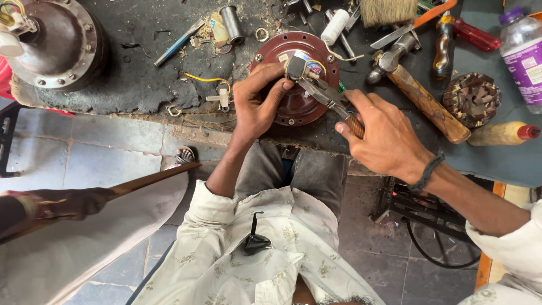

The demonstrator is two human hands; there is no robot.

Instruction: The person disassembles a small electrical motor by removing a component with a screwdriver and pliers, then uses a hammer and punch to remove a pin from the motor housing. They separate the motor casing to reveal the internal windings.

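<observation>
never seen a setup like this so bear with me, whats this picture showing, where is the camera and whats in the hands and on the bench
There is one picture, taken by a camera worn on a person's head, looking down at their own lap and two bare hands. No machine does the handling.

The left hand steadies a small grey part on top of a round dark red motor cover that lies on the dirty black workbench. The right hand grips pliers whose tips pinch at that same grey part.

Around them lie a wooden-handled hammer, a brush, a red-handled screwdriver, a clear plastic bottle, a yellow bottle with a red cap and, top left, another metal motor housing. Lower left, a wooden fan blade pokes into view.
</observation>
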